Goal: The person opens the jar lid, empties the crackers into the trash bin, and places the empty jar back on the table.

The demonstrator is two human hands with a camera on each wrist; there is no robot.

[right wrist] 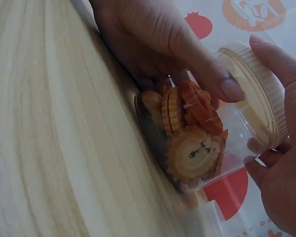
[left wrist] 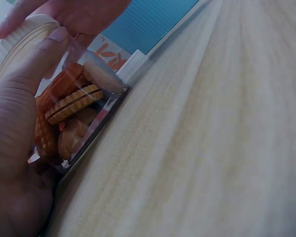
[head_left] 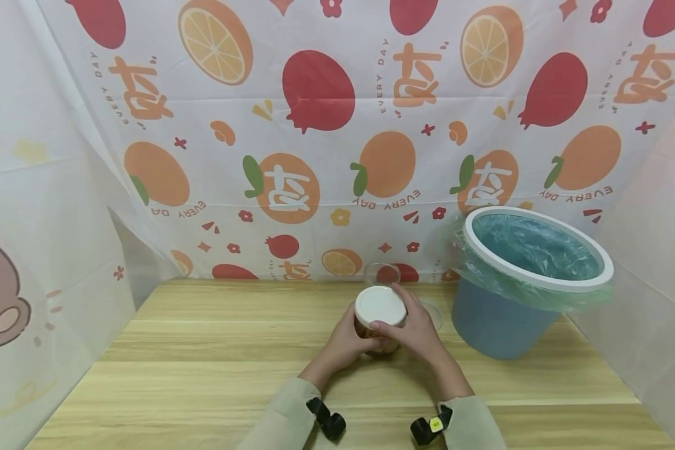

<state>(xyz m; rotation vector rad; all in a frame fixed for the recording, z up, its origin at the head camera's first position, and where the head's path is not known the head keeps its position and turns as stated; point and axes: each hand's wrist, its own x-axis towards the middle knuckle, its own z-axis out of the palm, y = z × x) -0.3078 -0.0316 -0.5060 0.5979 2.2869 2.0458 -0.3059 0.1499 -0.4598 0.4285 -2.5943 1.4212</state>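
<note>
A clear plastic jar (right wrist: 227, 170) with a ribbed white lid (head_left: 380, 305) stands on the wooden table. Inside it, several cookies (left wrist: 74, 104) lie in its lower part, among them a round one with a scalloped edge (right wrist: 193, 154) and a sandwich cookie. My left hand (head_left: 344, 340) grips the jar's body from the left, its thumb reaching up toward the lid. Over on the other side, my right hand (head_left: 419, 330) holds the lid by its rim, fingers and thumb curled round it. The lid sits on the jar's mouth.
Behind the jar stands a clear round container (head_left: 382, 273), and a clear round item (head_left: 434, 314) lies to its right, partly hidden by my right hand. A blue bin (head_left: 497, 328) with a green plastic liner (head_left: 540, 247) stands at the right. Fruit-printed cloth (head_left: 326, 181) hangs behind the table (head_left: 214, 362).
</note>
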